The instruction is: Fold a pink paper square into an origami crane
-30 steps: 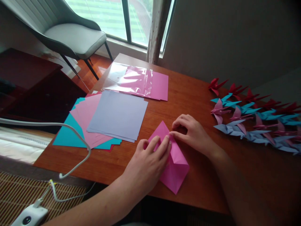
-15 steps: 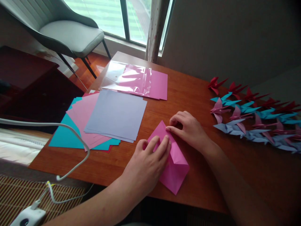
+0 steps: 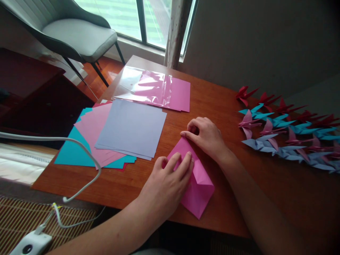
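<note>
A partly folded pink paper [image 3: 198,189] lies on the wooden table [image 3: 239,198] near its front edge. My left hand [image 3: 167,180] lies flat on the paper's left half, fingers stretched out and pressing it down. My right hand [image 3: 205,136] rests at the paper's far tip, its fingers curled, the index fingertip pressed on the fold edge at the top corner.
A fanned stack of lilac, pink and teal sheets [image 3: 122,132] lies to the left. A clear plastic sleeve over pink paper [image 3: 156,88] lies behind. Rows of folded paper cranes [image 3: 287,136] sit at right. A white cable [image 3: 79,166] hangs at the left. A grey chair [image 3: 77,35] stands by the window.
My right hand has slid along the fold edge up and to the left, from the paper's middle to its far tip. My left hand has stayed pressed on the paper.
</note>
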